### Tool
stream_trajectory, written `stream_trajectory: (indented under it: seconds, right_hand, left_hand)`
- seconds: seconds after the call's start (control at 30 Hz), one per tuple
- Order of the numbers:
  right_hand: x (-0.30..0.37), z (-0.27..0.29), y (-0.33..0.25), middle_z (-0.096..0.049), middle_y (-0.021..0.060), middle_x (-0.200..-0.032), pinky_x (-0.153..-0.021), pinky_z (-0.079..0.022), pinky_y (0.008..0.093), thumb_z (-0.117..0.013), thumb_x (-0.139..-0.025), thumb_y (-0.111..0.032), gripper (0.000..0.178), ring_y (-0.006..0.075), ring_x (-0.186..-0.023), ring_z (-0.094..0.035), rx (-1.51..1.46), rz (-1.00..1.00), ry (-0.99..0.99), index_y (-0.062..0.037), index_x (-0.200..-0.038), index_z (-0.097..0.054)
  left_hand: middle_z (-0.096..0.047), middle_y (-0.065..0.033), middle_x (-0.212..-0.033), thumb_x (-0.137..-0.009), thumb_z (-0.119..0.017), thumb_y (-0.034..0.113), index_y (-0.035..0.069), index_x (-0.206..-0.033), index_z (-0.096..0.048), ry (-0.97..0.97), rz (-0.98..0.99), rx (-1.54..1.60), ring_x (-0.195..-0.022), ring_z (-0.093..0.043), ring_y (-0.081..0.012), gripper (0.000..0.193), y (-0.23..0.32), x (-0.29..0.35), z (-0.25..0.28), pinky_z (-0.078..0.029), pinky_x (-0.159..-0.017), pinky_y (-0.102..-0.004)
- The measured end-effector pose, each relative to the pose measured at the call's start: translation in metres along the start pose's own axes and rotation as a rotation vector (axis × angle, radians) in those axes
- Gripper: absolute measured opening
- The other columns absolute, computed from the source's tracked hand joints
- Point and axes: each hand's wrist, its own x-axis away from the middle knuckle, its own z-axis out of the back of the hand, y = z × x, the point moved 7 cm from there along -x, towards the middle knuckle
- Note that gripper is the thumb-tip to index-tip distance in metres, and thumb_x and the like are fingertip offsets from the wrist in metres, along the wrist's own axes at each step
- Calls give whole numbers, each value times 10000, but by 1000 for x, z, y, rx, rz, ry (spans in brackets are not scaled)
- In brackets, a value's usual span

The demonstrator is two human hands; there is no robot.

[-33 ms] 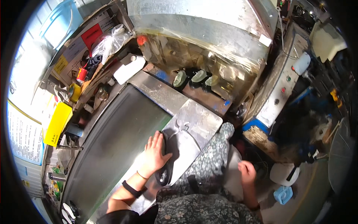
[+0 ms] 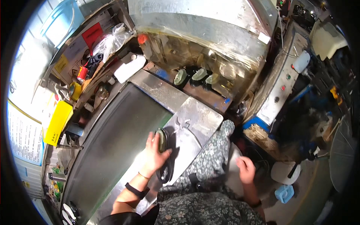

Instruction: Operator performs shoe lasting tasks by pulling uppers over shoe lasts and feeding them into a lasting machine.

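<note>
My left hand [image 2: 153, 158] lies spread against a black shoe [image 2: 165, 172] on the metal tabletop [image 2: 187, 146], right of the dark belt [image 2: 120, 131]; my right hand [image 2: 246, 170] hangs farther right, half-curled and empty.

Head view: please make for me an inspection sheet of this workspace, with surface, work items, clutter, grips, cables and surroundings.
Surface: dark belt beside a stained metal worktop.
Work items: black shoe with pale green inside, over the metal worktop.
Clutter: plastic bag and yellow box along the left side.
Grips: left hand touches the shoe, thumb spread; right hand is apart from it, fingers curled, contents unclear.
Cables: thin cord hanging near the control panel.
Surroundings: more shoes under the metal hood; blue basket on the floor.
</note>
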Motion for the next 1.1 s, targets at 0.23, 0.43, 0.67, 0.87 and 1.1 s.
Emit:
stream_trajectory:
  seconds: [0.23, 0.43, 0.67, 0.87, 1.1]
  right_hand:
    - [29, -157, -60, -550, 120, -1326, -895, -480, 261, -685, -904, -150, 479, 149, -1116, -563, -257, -121, -603, -24, -1334, -513]
    - [40, -72, -134, -428, 102, -1474, -996, -432, 295, -671, -738, 39, 855, 162, -1163, -560, -528, -330, -363, -65, -1505, -307]
    - [1, 201, -220, -533, 112, -1374, -1050, -386, 331, -727, -644, -56, 829, 205, -1263, -497, 441, 209, 325, -54, -1427, -456]
    - [-86, 355, -260, -436, 144, -1472, -967, -468, 432, -719, -640, -194, 762, 383, -1164, -559, 1314, 101, 742, -279, -1374, -535]
    - [-145, 366, -256, -475, 140, -1435, -990, -463, 419, -715, -635, -174, 759, 374, -1164, -568, 1373, -69, 540, -240, -1371, -539]
  left_hand:
    - [-688, -125, -1008, -864, -593, 138, -26, -1196, -593, -111, 637, 1582, -876, -672, -217, 370, -26, 15, -49, -541, -821, -334]
    - [-577, -81, -1306, -976, -532, 396, 86, -1375, -481, -484, 528, 2083, -1215, -517, -243, 507, 181, 36, -18, -354, -1071, -459]
    - [-646, -180, -1189, -865, -689, 143, -2, -1184, -617, -562, -586, 677, -1079, -639, -316, 358, 201, 97, -27, -509, -928, -362]
    - [-678, -153, -1106, -840, -642, 118, 21, -1064, -678, -445, -921, 509, -1036, -649, -311, 247, 176, 131, -54, -467, -997, -416]
    - [-710, -122, -1008, -829, -632, 109, 41, -962, -717, -345, -801, 512, -1014, -661, -277, 172, 179, 130, -59, -473, -991, -402]
